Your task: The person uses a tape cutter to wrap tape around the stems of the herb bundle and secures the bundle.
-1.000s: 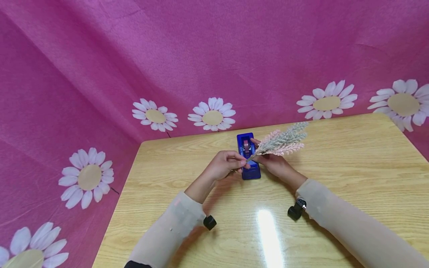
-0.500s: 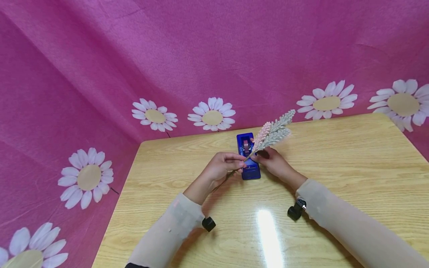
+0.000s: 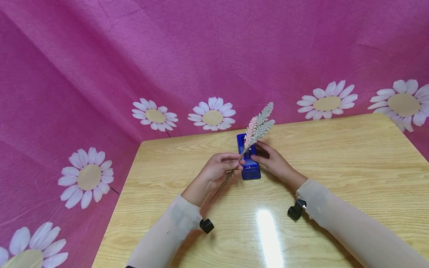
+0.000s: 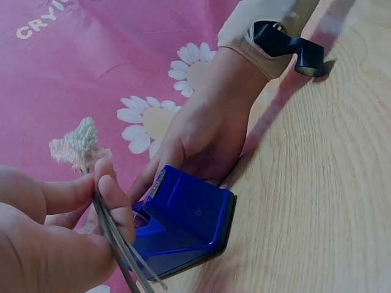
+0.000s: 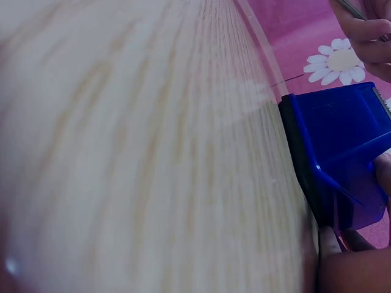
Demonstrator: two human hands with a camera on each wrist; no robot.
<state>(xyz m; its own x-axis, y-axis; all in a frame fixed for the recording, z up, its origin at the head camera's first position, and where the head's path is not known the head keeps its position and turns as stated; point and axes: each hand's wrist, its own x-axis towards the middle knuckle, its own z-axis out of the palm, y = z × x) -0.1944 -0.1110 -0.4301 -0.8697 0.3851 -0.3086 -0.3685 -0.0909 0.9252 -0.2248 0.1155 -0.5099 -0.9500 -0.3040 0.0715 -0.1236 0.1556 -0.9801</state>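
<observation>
Pinched between the thumb and fingers of my left hand [image 3: 219, 167] is a bunch of artificial flower sprigs [image 3: 258, 128], pink and grey-green, its heads pointing up and away. Thin stems [image 4: 125, 253] run down past the fingers in the left wrist view. Just right of it, a blue tape dispenser [image 3: 251, 173] stands on the table, the sprigs partly covering its tape roll from the head camera. My right hand [image 3: 276, 163] holds the dispenser by its right side; some of those fingers are hidden behind the blue body [image 5: 342, 140] in the right wrist view.
The light wood-grain table [image 3: 318, 167] ends at a far edge just behind the dispenser. A pink cloth [image 3: 234, 56] with white daisies hangs behind and at the left. Black wrist cameras [image 3: 295, 211] stick out below both sleeves.
The sprigs have swung from pointing right to more upright, their heads moving left and away from the right hand, stems now showing below the left hand. The dispenser has stayed in place.
</observation>
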